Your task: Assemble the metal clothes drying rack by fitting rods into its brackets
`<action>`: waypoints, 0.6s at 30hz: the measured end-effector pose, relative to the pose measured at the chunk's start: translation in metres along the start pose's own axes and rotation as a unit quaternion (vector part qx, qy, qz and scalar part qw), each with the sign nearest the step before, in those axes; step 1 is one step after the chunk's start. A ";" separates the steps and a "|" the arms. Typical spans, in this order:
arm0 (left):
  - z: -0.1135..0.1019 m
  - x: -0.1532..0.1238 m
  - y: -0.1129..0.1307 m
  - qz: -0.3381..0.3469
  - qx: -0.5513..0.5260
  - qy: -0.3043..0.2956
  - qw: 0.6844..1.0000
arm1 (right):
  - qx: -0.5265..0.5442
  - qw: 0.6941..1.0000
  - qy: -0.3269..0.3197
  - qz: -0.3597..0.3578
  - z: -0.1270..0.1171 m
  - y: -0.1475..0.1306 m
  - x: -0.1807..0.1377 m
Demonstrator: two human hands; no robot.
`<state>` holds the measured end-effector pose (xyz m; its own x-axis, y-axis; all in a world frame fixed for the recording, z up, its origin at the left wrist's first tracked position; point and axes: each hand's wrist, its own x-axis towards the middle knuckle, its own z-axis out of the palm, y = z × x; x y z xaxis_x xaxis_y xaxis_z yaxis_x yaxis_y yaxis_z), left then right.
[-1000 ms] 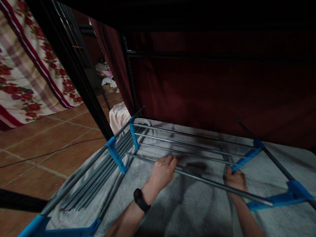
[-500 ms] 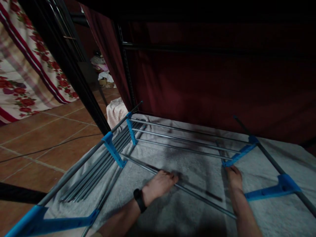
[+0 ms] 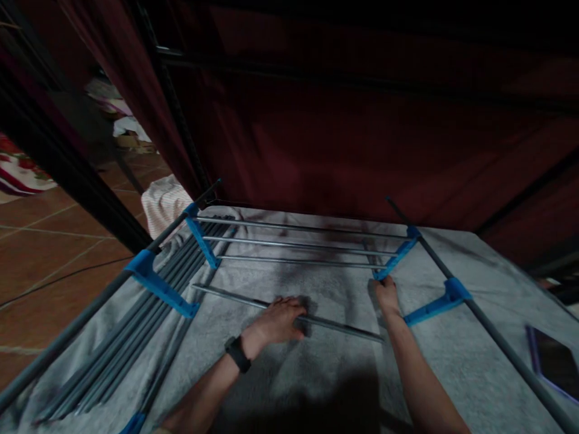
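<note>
1. Since the earlier frame, the loose rod (image 3: pixel 325 323) has shifted: its right end, which met the right forearm, now shows just to the left of it. With the view swung rightward, a phone (image 3: pixel 554 358) shows at the right edge.
2. Gray blanket (image 3: pixel 452 361) lies under everything handled.
3. On it is a drying rack (image 3: pixel 502 343) with a rail on each side. Three rods (image 3: pixel 289 243) run across between the far left bracket (image 3: pixel 202 242) and the far right bracket (image 3: pixel 397 259).
4. Spare rods (image 3: pixel 136 328) lie in a bundle at the left.
5. The loose rod lies crosswise between the near left bracket (image 3: pixel 163 286) and the near right bracket (image 3: pixel 429 307); its left end is just beside the left one's foot, though I can't make out any contact.
6. The left hand (image 3: pixel 278 319) is clamped on that rod, thumb on the near side, fingers over the far side.
7. The right hand (image 3: pixel 386 298) is at the foot of the far right bracket; its fingers are mostly hidden, so whether they grip is unclear.
8. Step in hand, as I judge it: placing one more crossbar. Seating it would call for steadying the bracket and lining up the rod's ends.
</note>
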<state>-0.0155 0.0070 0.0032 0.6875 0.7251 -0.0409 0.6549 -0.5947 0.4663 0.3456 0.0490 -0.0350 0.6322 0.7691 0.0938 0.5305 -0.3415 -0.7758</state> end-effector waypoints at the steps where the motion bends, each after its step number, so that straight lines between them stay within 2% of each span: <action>1: -0.008 0.000 -0.013 -0.004 -0.056 0.007 0.998 | -0.007 1.000 -0.005 0.011 0.000 -0.003 0.001; 2: -0.017 -0.001 -0.029 -0.035 -0.113 0.044 0.992 | -0.014 1.000 0.000 0.021 -0.001 -0.005 0.002; 4: -0.034 -0.010 -0.064 -0.168 -0.160 0.210 0.950 | -0.025 0.998 0.057 0.028 -0.001 -0.009 0.001; 5: -0.041 -0.016 -0.082 -0.243 -0.155 0.302 0.909 | -0.028 0.994 0.099 0.022 0.000 -0.010 -0.002; 7: -0.053 -0.032 -0.113 -0.368 -0.119 0.457 0.801 | -0.036 0.985 0.166 -0.017 0.003 -0.014 -0.013; 8: -0.057 -0.040 -0.125 -0.396 -0.092 0.516 0.754 | -0.046 0.982 0.178 -0.051 0.005 -0.016 -0.020; 10: -0.063 -0.049 -0.141 -0.410 -0.059 0.589 0.693 | -0.083 0.970 0.183 -0.134 0.013 -0.025 -0.036; 13: -0.064 -0.045 -0.155 -0.384 -0.104 0.631 0.666 | -0.142 0.941 0.154 -0.266 0.032 -0.049 -0.055; 16: -0.061 -0.035 -0.169 -0.343 -0.189 0.609 0.690 | -0.186 0.885 0.055 -0.423 0.056 -0.077 -0.061; 18: -0.056 -0.031 -0.178 -0.329 -0.216 0.595 0.701 | -0.209 0.846 -0.008 -0.490 0.069 -0.091 -0.057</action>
<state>-0.1709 0.1101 -0.0288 -0.6356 0.7217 0.2743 0.3747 -0.0223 0.9269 0.2223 0.0730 -0.0126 -0.2321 0.8000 0.5533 0.9515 0.3047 -0.0415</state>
